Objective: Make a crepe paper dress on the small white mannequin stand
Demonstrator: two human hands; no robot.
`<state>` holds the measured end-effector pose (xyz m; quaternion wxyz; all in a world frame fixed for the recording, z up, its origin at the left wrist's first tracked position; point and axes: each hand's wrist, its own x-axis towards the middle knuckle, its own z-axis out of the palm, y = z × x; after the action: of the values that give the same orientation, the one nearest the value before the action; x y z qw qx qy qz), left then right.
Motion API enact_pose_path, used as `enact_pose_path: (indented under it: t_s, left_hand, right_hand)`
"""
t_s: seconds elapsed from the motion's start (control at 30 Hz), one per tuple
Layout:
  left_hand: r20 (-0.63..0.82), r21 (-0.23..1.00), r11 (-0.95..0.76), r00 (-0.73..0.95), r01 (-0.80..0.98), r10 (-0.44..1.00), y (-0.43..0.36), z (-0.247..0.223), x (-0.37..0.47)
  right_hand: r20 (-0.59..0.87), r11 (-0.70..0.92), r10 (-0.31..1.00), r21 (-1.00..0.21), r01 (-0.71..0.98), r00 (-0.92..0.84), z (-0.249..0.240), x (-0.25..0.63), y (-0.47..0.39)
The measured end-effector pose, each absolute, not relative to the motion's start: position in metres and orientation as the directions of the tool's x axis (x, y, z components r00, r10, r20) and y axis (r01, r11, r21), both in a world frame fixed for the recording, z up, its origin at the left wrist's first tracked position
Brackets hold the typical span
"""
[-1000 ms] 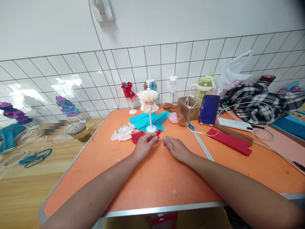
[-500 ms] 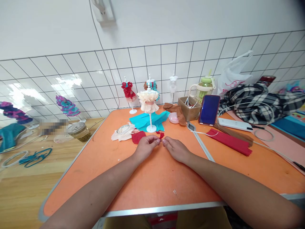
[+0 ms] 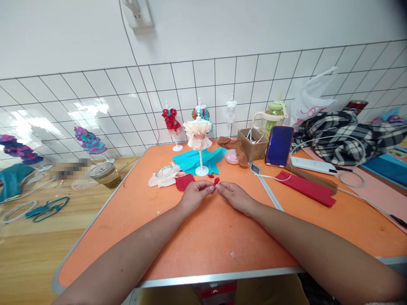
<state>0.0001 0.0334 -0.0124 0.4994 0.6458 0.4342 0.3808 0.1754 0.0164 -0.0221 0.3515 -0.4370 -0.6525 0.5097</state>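
Between the fingertips of both hands is a small piece of red crepe paper (image 3: 216, 181). My left hand (image 3: 197, 195) pinches it from the left, and my right hand (image 3: 234, 197) pinches it from the right, the fingertips nearly touching. Just beyond them stands a small white dress form (image 3: 201, 161) wearing a cream ruffled paper dress (image 3: 198, 134) with a pinkish waistband. A larger red paper piece (image 3: 184, 182) lies beside my left hand, next to cream paper (image 3: 155, 181) with a roll of tape (image 3: 164, 171) on it. Turquoise paper (image 3: 187, 162) lies beneath the dress form's base.
Behind stand a red-dressed form (image 3: 171, 120) and a bare white form (image 3: 231, 112). A pink bowl (image 3: 232, 157), cardboard box (image 3: 254, 146), propped phone (image 3: 280, 146), red paper strip (image 3: 305, 188) and white cable are to the right. A glass jar (image 3: 106, 174) sits on the wooden table at left.
The red paper between my fingertips now shows less and looks narrower. Both hands stay in nearly the same place, still pinching.
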Motion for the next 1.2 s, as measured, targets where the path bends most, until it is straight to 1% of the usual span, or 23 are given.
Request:
enact_pose_path:
  t_s: [0.1,0.2,0.37,0.5,0.57,0.6,0.63,0.67,0.73,0.77,0.83,0.9,0.93,0.97,1.03,1.07,1.13,1.2]
  left_hand:
    - [0.058,0.976,-0.124,0.336,0.178,0.94,0.033,-0.012,0.0]
    - [0.058,0.975,-0.127,0.344,0.18,0.937,0.033,-0.012,0.001]
    - [0.072,0.969,-0.149,0.355,0.195,0.932,0.035,-0.014,0.0]
    - [0.063,0.968,-0.139,0.336,0.209,0.94,0.037,-0.015,-0.001]
    - [0.053,0.976,-0.118,0.325,0.184,0.944,0.037,-0.016,-0.002]
    - [0.044,0.982,-0.101,0.323,0.16,0.945,0.038,-0.017,-0.003]
    - [0.034,0.988,-0.08,0.323,0.129,0.946,0.038,-0.018,-0.003]
    - [0.021,0.994,-0.055,0.329,0.095,0.944,0.038,-0.019,-0.003]
    - [-0.01,1.0,0.004,0.342,0.018,0.94,0.039,-0.021,-0.003]
    - [-0.026,0.999,0.037,0.348,-0.025,0.937,0.039,-0.022,-0.003]
    - [-0.064,0.989,0.109,0.37,-0.101,0.927,0.039,-0.022,-0.002]
    - [-0.096,0.973,0.171,0.405,-0.153,0.909,0.038,-0.021,-0.002]
    - [-0.107,0.967,0.194,0.423,-0.167,0.9,0.038,-0.02,-0.001]
    - [-0.114,0.962,0.209,0.437,-0.176,0.892,0.037,-0.019,-0.001]
    - [-0.119,0.959,0.222,0.46,-0.176,0.88,0.036,-0.019,0.0]
    - [-0.121,0.961,0.223,0.473,-0.164,0.873,0.035,-0.019,0.001]
    - [-0.122,0.97,0.209,0.502,-0.121,0.856,0.034,-0.02,0.002]
    - [-0.119,0.98,0.184,0.522,-0.074,0.844,0.033,-0.02,0.003]
  right_hand:
    - [-0.091,-0.053,0.913,-0.993,0.104,-0.399,-0.017,0.176,0.014]
    - [-0.149,-0.135,0.899,-0.989,0.061,-0.412,-0.013,0.177,0.011]
    - [-0.183,-0.182,0.888,-0.982,0.042,-0.423,-0.014,0.176,0.01]
    - [-0.176,-0.162,0.893,-0.984,0.068,-0.414,-0.018,0.175,0.013]
    - [-0.118,-0.057,0.922,-0.983,0.173,-0.368,-0.019,0.178,0.017]
    - [-0.057,0.034,0.945,-0.962,0.27,-0.322,-0.019,0.181,0.019]
    - [0.016,0.125,0.963,-0.913,0.389,-0.27,-0.02,0.185,0.022]
    - [0.087,0.191,0.972,-0.835,0.517,-0.218,-0.019,0.189,0.025]
    - [0.171,0.222,0.975,-0.654,0.723,-0.144,-0.019,0.198,0.03]
    - [0.175,0.204,0.977,-0.58,0.789,-0.124,-0.02,0.202,0.032]
    - [0.158,0.182,0.98,-0.472,0.863,-0.121,-0.021,0.208,0.034]
    - [0.191,0.211,0.971,-0.415,0.885,-0.142,-0.021,0.21,0.036]
    - [0.236,0.24,0.96,-0.417,0.876,-0.151,-0.021,0.209,0.036]
    - [0.29,0.28,0.944,-0.446,0.85,-0.158,-0.02,0.208,0.035]
    - [0.363,0.358,0.918,-0.579,0.732,-0.161,-0.016,0.203,0.032]
    - [0.361,0.377,0.918,-0.669,0.64,-0.163,-0.014,0.2,0.03]
    - [0.294,0.348,0.937,-0.829,0.439,-0.188,-0.01,0.194,0.026]
    - [0.219,0.277,0.951,-0.917,0.286,-0.218,-0.008,0.189,0.022]
